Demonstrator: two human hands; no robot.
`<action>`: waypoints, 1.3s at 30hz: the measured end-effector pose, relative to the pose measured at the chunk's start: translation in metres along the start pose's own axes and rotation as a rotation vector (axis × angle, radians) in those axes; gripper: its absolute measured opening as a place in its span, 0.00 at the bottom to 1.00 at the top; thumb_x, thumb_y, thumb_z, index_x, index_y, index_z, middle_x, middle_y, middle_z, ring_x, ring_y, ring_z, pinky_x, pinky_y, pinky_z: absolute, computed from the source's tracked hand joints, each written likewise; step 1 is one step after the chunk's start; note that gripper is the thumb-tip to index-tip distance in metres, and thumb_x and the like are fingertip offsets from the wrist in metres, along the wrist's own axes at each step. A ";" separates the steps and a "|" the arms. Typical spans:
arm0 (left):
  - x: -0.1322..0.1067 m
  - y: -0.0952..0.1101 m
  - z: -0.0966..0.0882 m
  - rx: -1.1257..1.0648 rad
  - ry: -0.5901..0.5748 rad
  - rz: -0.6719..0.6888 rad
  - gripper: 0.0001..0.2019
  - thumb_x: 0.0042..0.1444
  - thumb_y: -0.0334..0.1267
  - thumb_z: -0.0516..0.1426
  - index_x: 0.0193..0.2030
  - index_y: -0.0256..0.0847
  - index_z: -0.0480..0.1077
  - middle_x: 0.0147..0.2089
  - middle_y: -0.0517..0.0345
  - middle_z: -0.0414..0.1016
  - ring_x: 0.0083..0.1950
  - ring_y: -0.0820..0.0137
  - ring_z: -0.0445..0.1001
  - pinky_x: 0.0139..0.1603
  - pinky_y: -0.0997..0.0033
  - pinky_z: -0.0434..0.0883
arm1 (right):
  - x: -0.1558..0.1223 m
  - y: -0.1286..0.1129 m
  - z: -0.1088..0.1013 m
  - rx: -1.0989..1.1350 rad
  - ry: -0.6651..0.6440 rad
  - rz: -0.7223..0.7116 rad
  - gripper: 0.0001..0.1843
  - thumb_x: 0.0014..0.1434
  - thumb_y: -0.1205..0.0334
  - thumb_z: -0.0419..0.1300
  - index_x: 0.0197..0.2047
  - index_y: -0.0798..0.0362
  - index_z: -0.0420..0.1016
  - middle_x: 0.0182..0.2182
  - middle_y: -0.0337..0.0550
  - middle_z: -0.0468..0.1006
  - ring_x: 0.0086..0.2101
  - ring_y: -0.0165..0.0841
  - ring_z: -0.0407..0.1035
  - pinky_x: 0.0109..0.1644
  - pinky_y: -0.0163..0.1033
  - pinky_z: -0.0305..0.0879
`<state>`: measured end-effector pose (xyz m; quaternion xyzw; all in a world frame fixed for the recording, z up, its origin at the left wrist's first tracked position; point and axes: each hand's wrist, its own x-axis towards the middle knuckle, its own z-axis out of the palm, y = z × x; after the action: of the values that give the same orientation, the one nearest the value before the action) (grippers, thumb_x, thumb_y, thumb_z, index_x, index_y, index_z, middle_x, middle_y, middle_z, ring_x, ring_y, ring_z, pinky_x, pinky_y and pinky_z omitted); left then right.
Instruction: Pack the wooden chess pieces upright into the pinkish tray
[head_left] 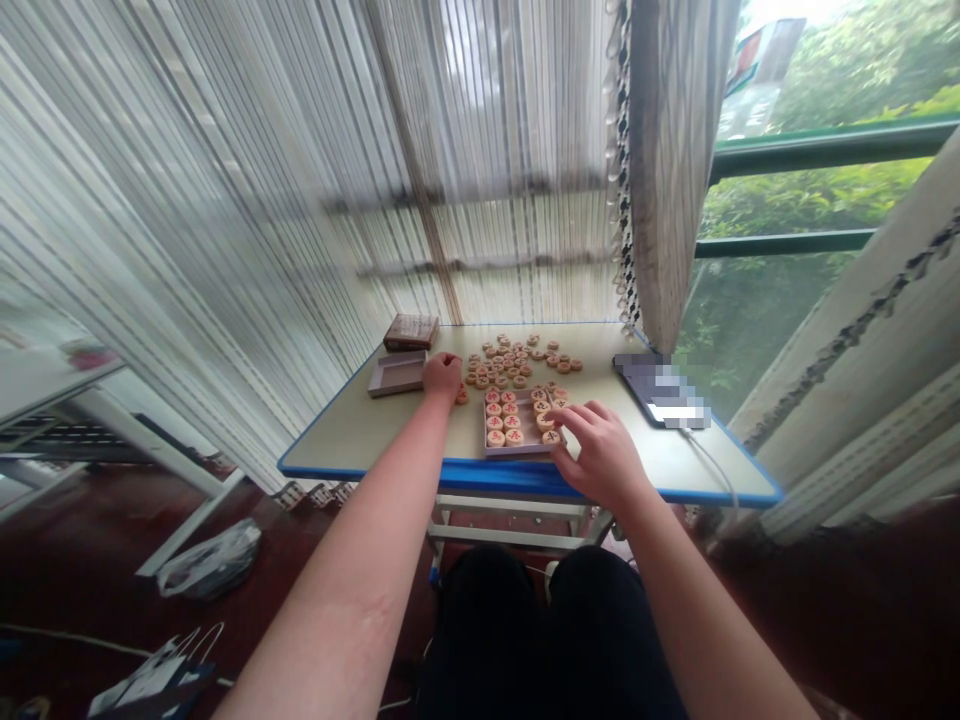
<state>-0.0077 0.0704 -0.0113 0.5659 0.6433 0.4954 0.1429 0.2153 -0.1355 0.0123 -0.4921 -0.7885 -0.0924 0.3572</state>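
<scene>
A shallow open box [531, 432] on the table holds rows of round wooden Chinese chess pieces, red-marked ones [511, 422] on its left side and dark-marked ones [551, 437] on its right. Over the box's right edge is my right hand [604, 452], thumb and index finger apart, the index fingertip at a dark-marked piece. My left hand [442, 374] is closed, with curled fingers, left of a pile of loose pieces [499, 368]; whatever it grips is hidden. Just below that hand lies a red-marked piece [462, 396].
An empty shallow tray [396, 375] sits at the table's left, in front of a brown box [411, 331]. A phone [660, 390] with a charging cable [712, 458] lies on the right. String curtains hang behind the blue-edged table [337, 445].
</scene>
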 end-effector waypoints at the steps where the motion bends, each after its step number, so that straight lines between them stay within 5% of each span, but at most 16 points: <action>1: 0.000 0.000 0.000 0.002 0.001 0.001 0.10 0.47 0.39 0.51 0.30 0.39 0.72 0.29 0.54 0.76 0.34 0.68 0.74 0.33 0.71 0.67 | 0.000 0.000 0.000 0.010 0.006 0.002 0.17 0.49 0.69 0.54 0.43 0.51 0.70 0.36 0.44 0.75 0.37 0.39 0.62 0.43 0.45 0.59; 8: -0.008 0.009 -0.003 0.032 -0.080 0.073 0.11 0.49 0.37 0.51 0.34 0.39 0.74 0.33 0.54 0.77 0.36 0.68 0.74 0.37 0.69 0.68 | 0.001 0.000 -0.001 0.047 0.008 0.030 0.15 0.49 0.69 0.54 0.41 0.51 0.69 0.34 0.43 0.75 0.37 0.39 0.63 0.42 0.44 0.60; 16: -0.021 0.022 -0.008 0.168 -0.411 0.472 0.10 0.48 0.38 0.56 0.35 0.45 0.78 0.43 0.57 0.77 0.48 0.65 0.72 0.54 0.67 0.65 | 0.001 -0.001 -0.001 0.076 0.038 0.054 0.13 0.49 0.69 0.55 0.40 0.51 0.69 0.33 0.43 0.75 0.36 0.38 0.63 0.43 0.44 0.60; 24: -0.024 0.023 -0.010 0.161 -0.426 0.393 0.08 0.47 0.39 0.58 0.32 0.42 0.77 0.38 0.56 0.78 0.42 0.64 0.74 0.47 0.69 0.68 | 0.000 -0.001 -0.004 0.106 0.051 0.061 0.12 0.50 0.69 0.54 0.39 0.51 0.69 0.32 0.43 0.75 0.36 0.38 0.63 0.41 0.43 0.61; 29: -0.027 0.031 -0.010 0.238 -0.402 0.493 0.13 0.48 0.43 0.58 0.41 0.46 0.77 0.45 0.55 0.75 0.52 0.62 0.68 0.57 0.64 0.61 | -0.002 -0.001 -0.004 0.138 0.066 0.073 0.12 0.50 0.68 0.55 0.39 0.50 0.70 0.32 0.42 0.75 0.36 0.38 0.64 0.42 0.43 0.61; 39: -0.018 0.032 -0.005 0.198 -0.491 0.370 0.11 0.40 0.47 0.63 0.32 0.49 0.78 0.43 0.58 0.76 0.53 0.60 0.67 0.55 0.65 0.62 | -0.003 -0.001 -0.004 0.204 0.026 0.069 0.12 0.49 0.70 0.54 0.37 0.51 0.70 0.33 0.42 0.74 0.37 0.38 0.64 0.43 0.43 0.61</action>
<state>0.0130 0.0479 0.0095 0.7872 0.5209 0.2964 0.1456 0.2170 -0.1404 0.0133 -0.4789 -0.7717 -0.0055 0.4185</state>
